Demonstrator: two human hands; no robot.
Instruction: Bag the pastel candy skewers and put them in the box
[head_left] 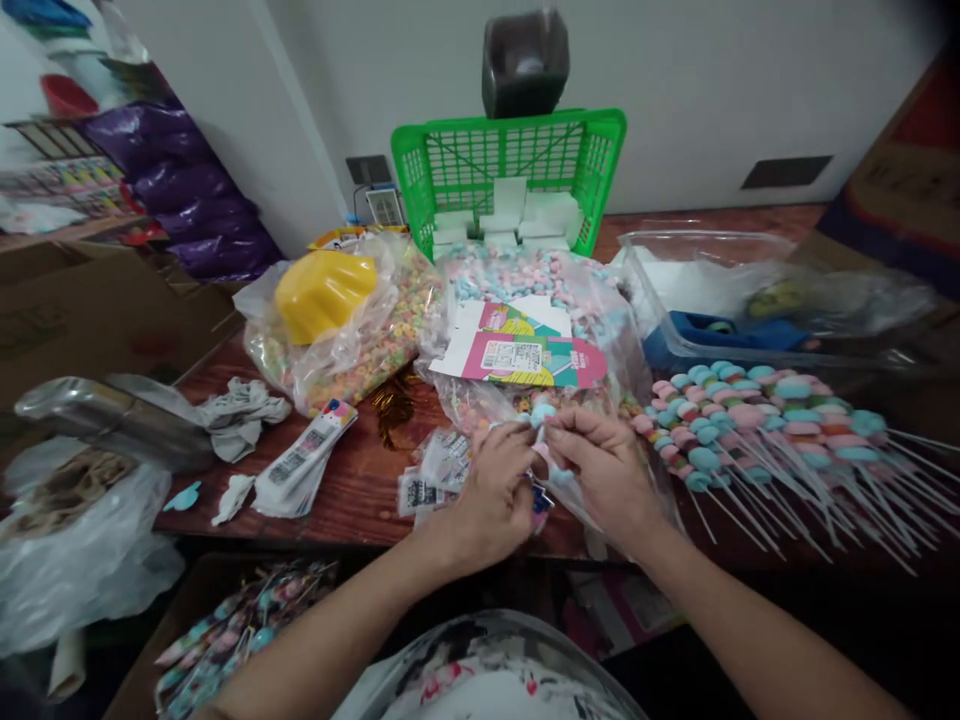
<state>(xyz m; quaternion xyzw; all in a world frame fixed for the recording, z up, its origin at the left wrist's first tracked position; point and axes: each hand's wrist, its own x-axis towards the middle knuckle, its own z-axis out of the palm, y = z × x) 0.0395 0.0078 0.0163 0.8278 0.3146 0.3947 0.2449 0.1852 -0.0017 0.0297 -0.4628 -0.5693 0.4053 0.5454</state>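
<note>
Close together at the table's front, my left hand (499, 490) and my right hand (600, 465) both have their fingers pinched around a small blue and pink marshmallow candy (543, 413). Fingers cover most of it, so I cannot tell whether a stick runs through it. Beneath and beside my left hand lie clear printed wrappers (435, 485). Past the hands, pink and green printed cards (517, 355) rest on a clear bag of pink and blue candies (540, 275). To the right of my right hand is a pile of marshmallow skewers (772, 420) on white sticks.
A green basket (517, 125) holding white blocks stands at the back. On the left are a bag of gummy candies (375, 365), a yellow container (322, 290), a stack of labels (304, 465) and a metal flask (112, 420). A clear plastic box (675, 340) stands right.
</note>
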